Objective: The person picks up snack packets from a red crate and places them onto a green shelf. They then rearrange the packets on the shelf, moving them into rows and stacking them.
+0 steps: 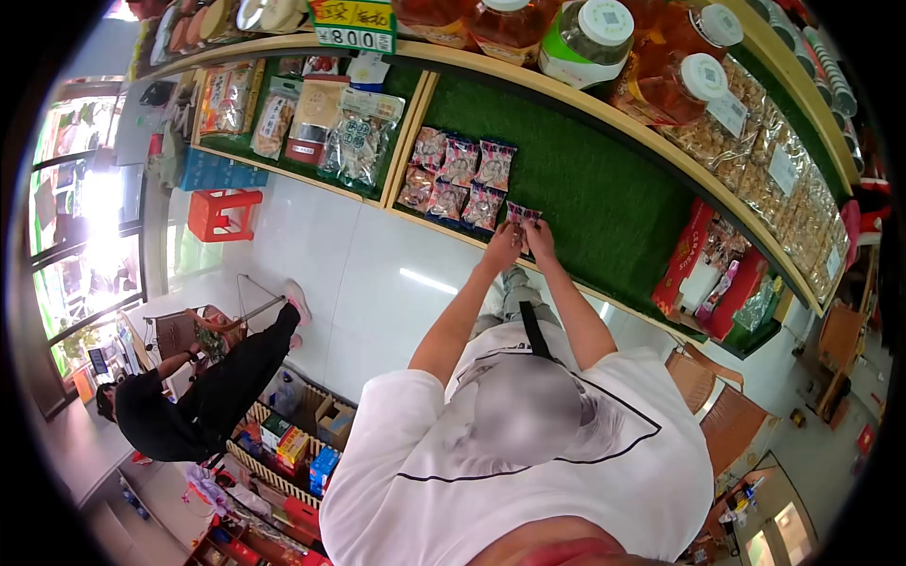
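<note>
Both of my hands are at the front edge of a shelf lined with green turf (604, 189). Between them is a small dark-and-pink snack packet (524, 213), near the shelf edge. My left hand (504, 247) grips its left side, with the fingers closed. My right hand (541, 241) pinches the same packet from the right. Just left of my hands, several matching snack packets (458, 160) lie in two rows on the turf. The fingers partly cover the packet's lower part.
Left of a wooden divider (410, 139) stand bagged dry goods (361, 137). Jars (590, 38) line the upper shelf. A red box (684, 255) sits at the shelf's right end. On the floor are a red stool (225, 215) and, farther left, a person in black (160, 410).
</note>
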Tool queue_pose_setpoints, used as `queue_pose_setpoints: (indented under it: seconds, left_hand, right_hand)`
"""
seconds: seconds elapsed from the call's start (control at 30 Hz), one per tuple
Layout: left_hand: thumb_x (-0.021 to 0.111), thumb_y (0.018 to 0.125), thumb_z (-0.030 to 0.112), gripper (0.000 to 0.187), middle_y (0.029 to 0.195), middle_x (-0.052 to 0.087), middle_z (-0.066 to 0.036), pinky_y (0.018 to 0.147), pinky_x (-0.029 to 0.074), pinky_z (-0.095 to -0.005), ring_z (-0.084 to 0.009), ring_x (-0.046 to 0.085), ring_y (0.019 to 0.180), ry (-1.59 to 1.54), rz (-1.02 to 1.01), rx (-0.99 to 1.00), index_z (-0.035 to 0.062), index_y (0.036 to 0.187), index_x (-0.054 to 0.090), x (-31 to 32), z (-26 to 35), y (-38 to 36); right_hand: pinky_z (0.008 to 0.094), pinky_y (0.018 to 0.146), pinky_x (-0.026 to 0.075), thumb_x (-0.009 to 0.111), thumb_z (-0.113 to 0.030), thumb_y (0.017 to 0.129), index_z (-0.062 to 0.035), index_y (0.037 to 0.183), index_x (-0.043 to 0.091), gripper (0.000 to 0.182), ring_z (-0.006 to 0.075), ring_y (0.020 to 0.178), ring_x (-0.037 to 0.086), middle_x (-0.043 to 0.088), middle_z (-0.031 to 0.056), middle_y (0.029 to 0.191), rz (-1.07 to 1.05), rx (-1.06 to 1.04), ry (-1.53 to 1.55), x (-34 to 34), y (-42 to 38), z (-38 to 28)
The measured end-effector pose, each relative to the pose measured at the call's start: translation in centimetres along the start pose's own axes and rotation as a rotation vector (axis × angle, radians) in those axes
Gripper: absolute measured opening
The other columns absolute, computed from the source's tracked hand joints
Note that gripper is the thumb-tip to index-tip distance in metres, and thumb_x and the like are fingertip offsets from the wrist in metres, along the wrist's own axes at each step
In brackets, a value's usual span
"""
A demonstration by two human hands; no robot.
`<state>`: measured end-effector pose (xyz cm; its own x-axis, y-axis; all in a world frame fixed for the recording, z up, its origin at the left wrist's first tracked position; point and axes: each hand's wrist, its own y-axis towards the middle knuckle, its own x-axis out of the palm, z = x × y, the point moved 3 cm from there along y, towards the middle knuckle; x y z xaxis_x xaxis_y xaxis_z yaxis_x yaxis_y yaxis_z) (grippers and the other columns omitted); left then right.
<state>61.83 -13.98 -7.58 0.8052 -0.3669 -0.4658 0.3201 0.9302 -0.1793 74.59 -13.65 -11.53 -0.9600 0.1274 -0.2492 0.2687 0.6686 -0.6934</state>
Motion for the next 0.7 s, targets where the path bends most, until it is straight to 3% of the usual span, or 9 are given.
queue_pose_setpoints:
  seconds: [0.03, 0.07, 0.2, 0.3, 0.33, 0.47, 0.6, 0.7]
  left_hand:
    - [0.055, 0.081, 0.008, 0.029, 0.114, 0.056, -0.021, 0.094, 0.041, -0.0474, -0.0411, 0.044, 0.117, -0.005, 0.021, -0.009, -0.0013, 0.108, 0.053, -0.1, -0.5, 0.8]
    - [0.054, 0.081, 0.007, 0.029, 0.114, 0.055, -0.021, 0.094, 0.041, -0.0469, -0.0411, 0.044, 0.116, -0.011, 0.045, -0.018, -0.0011, 0.108, 0.054, -0.4, -0.6, 1.3]
    - [0.051, 0.082, 0.005, 0.027, 0.117, 0.055, -0.021, 0.097, 0.038, -0.0449, -0.0409, 0.043, 0.119, -0.219, 0.036, -0.116, -0.0001, 0.109, 0.057, -1.6, -1.2, 2.6]
    - [0.052, 0.082, 0.004, 0.029, 0.117, 0.055, -0.019, 0.098, 0.038, -0.0439, -0.0395, 0.043, 0.120, -0.122, 0.125, -0.094, 0.0012, 0.111, 0.057, -2.5, 0.4, 1.3]
    - [0.052, 0.083, 0.003, 0.030, 0.118, 0.055, -0.017, 0.098, 0.039, -0.0430, -0.0378, 0.043, 0.122, -0.063, 0.177, -0.068, 0.0030, 0.112, 0.057, -2.8, 0.9, 0.6]
    - [0.052, 0.082, 0.002, 0.026, 0.113, 0.056, -0.017, 0.092, 0.043, -0.0416, -0.0372, 0.049, 0.112, -0.118, 0.248, -0.190, 0.0053, 0.107, 0.060, -4.0, -0.8, -4.1]
    - [0.052, 0.079, 0.001, 0.024, 0.103, 0.059, -0.018, 0.087, 0.045, -0.0406, -0.0370, 0.054, 0.099, -0.077, 0.344, -0.376, 0.0069, 0.099, 0.064, -4.0, -6.9, -11.4]
    - [0.053, 0.082, 0.010, 0.018, 0.098, 0.061, -0.021, 0.087, 0.044, -0.0445, -0.0382, 0.055, 0.098, 0.099, 0.232, -0.345, 0.0046, 0.094, 0.065, -3.9, -12.0, -17.6]
  right_hand:
    - [0.0270, 0.053, 0.040, 0.061, -0.037, 0.085, -0.0026, 0.100, 0.056, 0.038, 0.0108, 0.051, 0.048, 0.054, 0.0018, 0.061, 0.010, -0.003, 0.013, 0.4, 0.6, -0.2]
    - [0.0361, 0.080, 0.049, 0.065, -0.039, 0.076, 0.0023, 0.118, 0.054, 0.060, 0.0279, 0.094, 0.064, 0.065, 0.0162, 0.103, -0.070, 0.010, 0.028, 0.9, 2.1, 0.9]
    - [0.0374, 0.083, 0.048, 0.063, -0.043, 0.075, 0.0001, 0.121, 0.054, 0.063, 0.0314, 0.093, 0.064, 0.066, 0.0169, 0.101, -0.090, -0.019, -0.109, 0.9, 3.1, 0.4]
    - [0.0369, 0.083, 0.048, 0.064, -0.041, 0.074, -0.0022, 0.121, 0.055, 0.062, 0.0318, 0.094, 0.064, 0.067, 0.0162, 0.099, -0.085, -0.022, -0.170, -0.2, 2.9, 0.0]
    - [0.0320, 0.074, 0.047, 0.061, -0.032, 0.082, -0.0022, 0.131, 0.046, 0.059, 0.0199, 0.085, 0.061, 0.064, 0.0098, 0.094, -0.129, 0.012, -0.239, -0.7, 3.0, 0.0]
    - [0.0371, 0.078, 0.050, 0.056, -0.033, 0.087, -0.0079, 0.132, 0.045, 0.053, 0.0223, 0.087, 0.062, 0.063, 0.0092, 0.101, -0.243, 0.192, -0.065, -3.8, 0.6, -0.3]
    - [0.0322, 0.071, 0.050, 0.055, -0.033, 0.088, -0.0104, 0.128, 0.049, 0.047, 0.0171, 0.082, 0.061, 0.064, 0.0067, 0.098, -0.217, 0.167, -0.029, -8.2, -1.7, 3.1]
    - [0.0292, 0.065, 0.049, 0.053, -0.035, 0.088, -0.0117, 0.120, 0.053, 0.039, 0.0149, 0.075, 0.060, 0.064, 0.0054, 0.094, -0.201, 0.125, -0.071, -11.8, -3.9, 9.1]
